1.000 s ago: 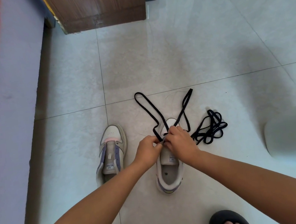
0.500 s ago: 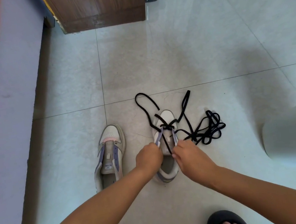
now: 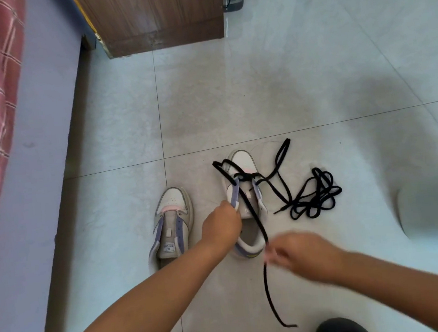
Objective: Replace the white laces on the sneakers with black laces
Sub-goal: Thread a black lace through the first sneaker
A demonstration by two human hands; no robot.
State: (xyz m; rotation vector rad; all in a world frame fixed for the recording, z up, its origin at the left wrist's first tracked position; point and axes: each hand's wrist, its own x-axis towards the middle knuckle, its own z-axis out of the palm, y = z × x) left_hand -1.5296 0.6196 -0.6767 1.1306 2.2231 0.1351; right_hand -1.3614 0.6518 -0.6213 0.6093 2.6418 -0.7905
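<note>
Your left hand [image 3: 222, 225] grips the left eyelet flap of the sneaker being laced [image 3: 245, 203], just below the centre of the frame, and steadies it on the floor [image 3: 232, 97]. Your right hand [image 3: 301, 255], lower right of centre and blurred, pinches one run of the black lace [image 3: 251, 211]. That run leads from the front eyelets back over the tongue to your fingers. Its free end trails on toward the bottom edge of the frame.

Progress, judged from the present layout:
- No white lace shows on either shoe, so removal appears complete.
- The black lace crosses only the front eyelets near the toe. The eyelets nearer the ankle appear empty.
- The other run of this lace loops away toward the upper right of the shoe and lies slack on the floor.
- The second sneaker [image 3: 171, 224], to the left of the first, carries no lace at all.
- A second black lace [image 3: 314, 196] lies bundled on the floor to the right of the shoe in work, untouched.

Remaining work, as a judgement: thread both runs up through the remaining eyelets of this shoe, even out the two ends, then lace the second sneaker completely. The task is in its early part.
</note>
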